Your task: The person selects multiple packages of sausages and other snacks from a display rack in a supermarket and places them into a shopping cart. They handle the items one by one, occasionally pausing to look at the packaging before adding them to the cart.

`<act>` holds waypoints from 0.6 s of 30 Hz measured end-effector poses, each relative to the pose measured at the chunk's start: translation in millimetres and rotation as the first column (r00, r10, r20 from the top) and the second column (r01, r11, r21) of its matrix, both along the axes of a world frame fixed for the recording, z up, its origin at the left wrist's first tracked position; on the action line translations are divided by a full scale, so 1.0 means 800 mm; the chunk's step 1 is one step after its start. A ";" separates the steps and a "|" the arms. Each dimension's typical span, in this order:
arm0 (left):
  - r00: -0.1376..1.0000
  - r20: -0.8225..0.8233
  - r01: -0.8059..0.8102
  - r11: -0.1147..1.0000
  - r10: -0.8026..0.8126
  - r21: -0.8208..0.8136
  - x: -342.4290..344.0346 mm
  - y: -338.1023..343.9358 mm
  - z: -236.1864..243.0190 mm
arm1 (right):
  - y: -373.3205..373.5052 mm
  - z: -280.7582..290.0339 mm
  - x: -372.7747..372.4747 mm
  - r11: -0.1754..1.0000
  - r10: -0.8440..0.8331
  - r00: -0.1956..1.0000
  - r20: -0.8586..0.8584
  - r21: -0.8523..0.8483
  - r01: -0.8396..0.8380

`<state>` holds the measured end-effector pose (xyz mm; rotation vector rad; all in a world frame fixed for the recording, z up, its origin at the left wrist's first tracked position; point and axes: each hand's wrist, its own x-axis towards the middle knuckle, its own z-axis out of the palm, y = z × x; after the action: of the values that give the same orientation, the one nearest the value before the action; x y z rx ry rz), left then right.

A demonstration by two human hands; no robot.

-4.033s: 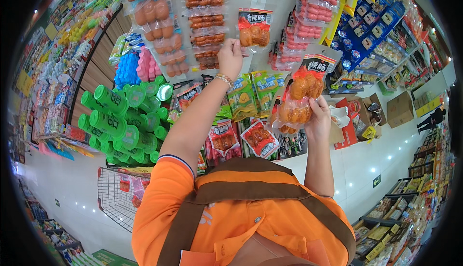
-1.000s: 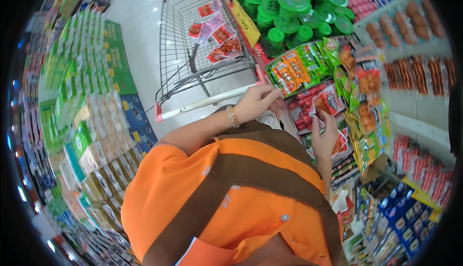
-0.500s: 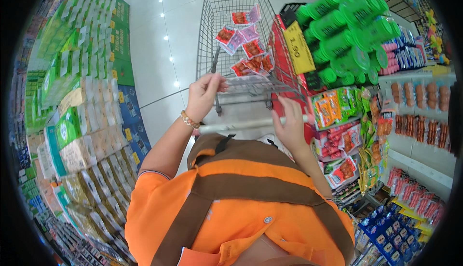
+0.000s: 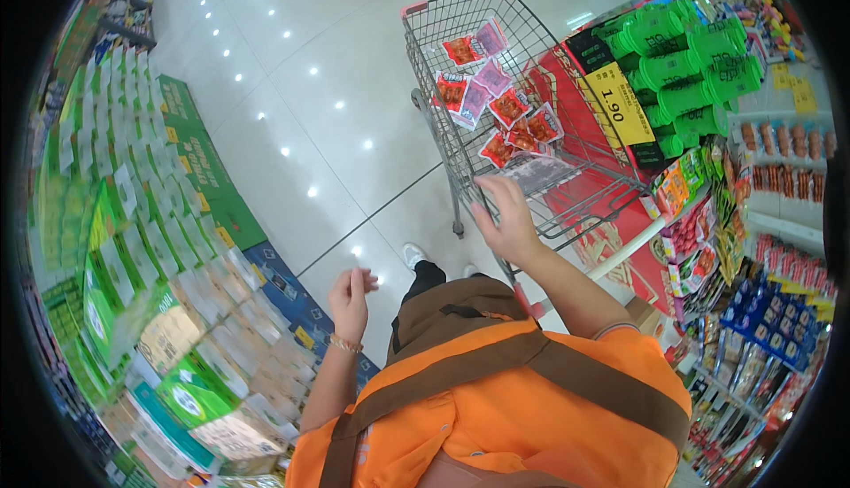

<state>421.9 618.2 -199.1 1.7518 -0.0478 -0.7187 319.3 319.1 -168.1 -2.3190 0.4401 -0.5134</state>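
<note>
A wire shopping cart [image 4: 428, 67] with red corners stands ahead and to the right. Inside it lie several small red-edged snack packets, one a packet with brown food showing [image 4: 509, 107], others turned to a pinkish-purple side. My right hand [image 4: 512, 222] hovers over the cart's near left side, thumb and fingers apart, with nothing in it. The cart's pale handle bar [image 4: 627, 249] runs to the right of that hand. Away from the cart, over the floor at left, my left hand [image 4: 351, 300] hangs with loosely bent fingers and a bracelet at the wrist. Nothing shows in it.
Green and beige tissue packs [image 4: 199, 391] are stacked at left above green and blue boxes. Right of the cart, green canisters [image 4: 682, 58] lie piled behind a yellow price sign [image 4: 620, 103]. Hanging snack packets [image 4: 680, 189] and shelves line the right. Tiled floor [image 4: 266, 54] stretches ahead.
My body and view have turned left, so the cart sits farther right. My left hand has drawn away from it toward the tissue stack; my right hand is now over the cart's near left side.
</note>
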 end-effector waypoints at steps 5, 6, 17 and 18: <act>0.996 -0.066 0.061 0.994 -0.055 0.093 0.030 0.016 0.000 | -0.033 -0.066 0.046 0.792 -0.422 0.905 -0.044 0.467 0.392; 0.997 -0.043 0.058 0.997 -0.056 0.056 0.039 0.005 0.003 | -0.048 -0.079 0.055 0.761 -0.440 0.896 -0.058 0.507 0.406; 0.964 0.041 0.263 0.965 -0.264 0.022 0.180 -0.122 0.001 | -0.195 -0.335 0.152 0.497 -0.411 0.742 -0.530 0.552 0.670; 0.964 0.032 0.261 0.963 -0.264 0.061 0.200 -0.136 -0.001 | -0.203 -0.361 0.162 0.491 -0.416 0.727 -0.546 0.538 0.685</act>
<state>581.5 509.7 -200.1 1.8333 -0.2952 -0.8837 449.2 156.8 -457.2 -1.4221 1.3596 -0.1455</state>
